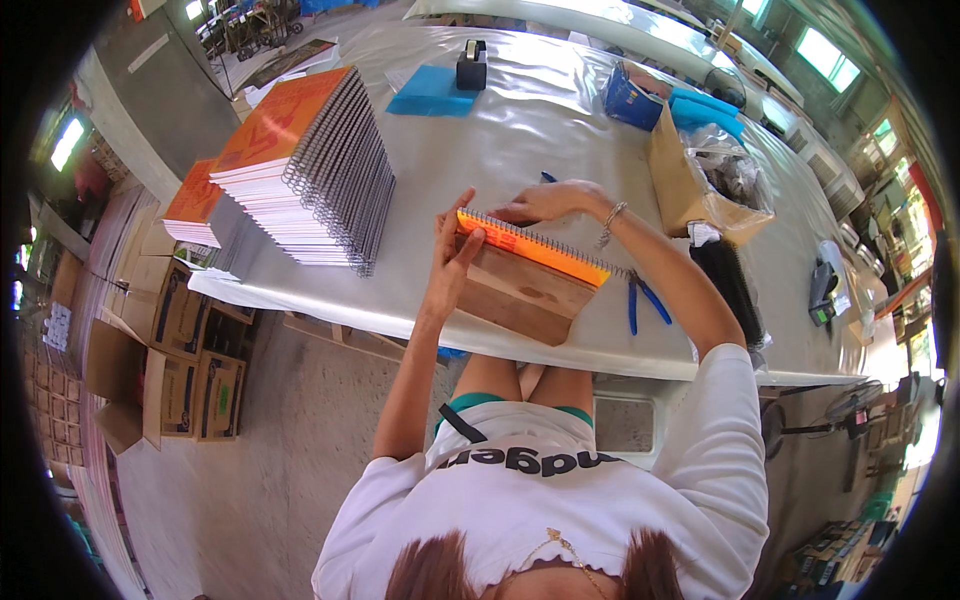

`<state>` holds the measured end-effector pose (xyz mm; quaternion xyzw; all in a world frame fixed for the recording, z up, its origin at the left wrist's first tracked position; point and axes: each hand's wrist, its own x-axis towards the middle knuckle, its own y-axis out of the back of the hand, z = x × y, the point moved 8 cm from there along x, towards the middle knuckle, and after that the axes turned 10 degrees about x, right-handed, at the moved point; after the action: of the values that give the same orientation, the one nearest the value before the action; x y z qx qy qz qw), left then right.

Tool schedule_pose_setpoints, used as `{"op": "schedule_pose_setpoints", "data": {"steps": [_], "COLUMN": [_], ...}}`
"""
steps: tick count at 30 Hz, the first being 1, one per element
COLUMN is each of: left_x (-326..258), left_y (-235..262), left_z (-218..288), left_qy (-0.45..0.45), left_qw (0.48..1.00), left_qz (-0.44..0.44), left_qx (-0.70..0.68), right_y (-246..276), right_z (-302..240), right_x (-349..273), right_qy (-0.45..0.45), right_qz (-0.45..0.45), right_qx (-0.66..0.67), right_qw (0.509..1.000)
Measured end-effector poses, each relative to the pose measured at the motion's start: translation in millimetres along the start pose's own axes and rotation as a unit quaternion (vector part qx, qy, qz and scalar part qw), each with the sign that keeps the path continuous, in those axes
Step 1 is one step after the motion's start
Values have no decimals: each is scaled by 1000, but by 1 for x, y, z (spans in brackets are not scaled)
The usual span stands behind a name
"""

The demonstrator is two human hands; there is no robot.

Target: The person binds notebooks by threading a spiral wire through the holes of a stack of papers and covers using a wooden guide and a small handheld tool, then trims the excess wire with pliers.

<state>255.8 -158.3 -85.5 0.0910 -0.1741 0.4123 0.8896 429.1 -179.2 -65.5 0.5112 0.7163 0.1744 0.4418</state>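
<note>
An orange-covered spiral notebook (535, 248) lies tilted on a wooden block (520, 292) at the near edge of the white table (480, 150). My left hand (452, 262) grips the notebook's left end, thumb on the cover. My right hand (545, 203), with a bracelet on the wrist, pinches the wire spiral along the notebook's far edge. Blue-handled pliers (641, 300) lie on the table just right of the block.
A tall stack of orange spiral notebooks (320, 165) stands to the left, with a lower stack (195, 205) beyond it. A tape dispenser (471, 65), a blue sheet (432, 92), a cardboard box with a plastic bag (700, 185) and black coils (730, 285) are also on the table. Cartons (170, 370) sit on the floor.
</note>
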Motion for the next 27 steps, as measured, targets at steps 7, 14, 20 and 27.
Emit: {"op": "schedule_pose_setpoints", "data": {"steps": [7, 14, 20, 27], "left_x": [-21, -51, -37, -33], "left_y": [-9, -40, -29, -25], "left_z": [0, 16, 29, 36], "left_qy": [0, 78, 79, 70], "left_qw": [995, 991, 995, 997], "left_qz": [98, 105, 53, 33], "left_qx": [15, -1, 40, 21], "right_y": [29, -93, -164, -144], "right_z": [122, 147, 150, 159], "right_x": [-78, -192, -211, -230], "right_qy": [-141, -211, -240, -105], "right_qz": [210, 495, 538, 723], "right_qx": [-83, -129, -64, 83], "right_qw": [964, 833, 805, 678]}}
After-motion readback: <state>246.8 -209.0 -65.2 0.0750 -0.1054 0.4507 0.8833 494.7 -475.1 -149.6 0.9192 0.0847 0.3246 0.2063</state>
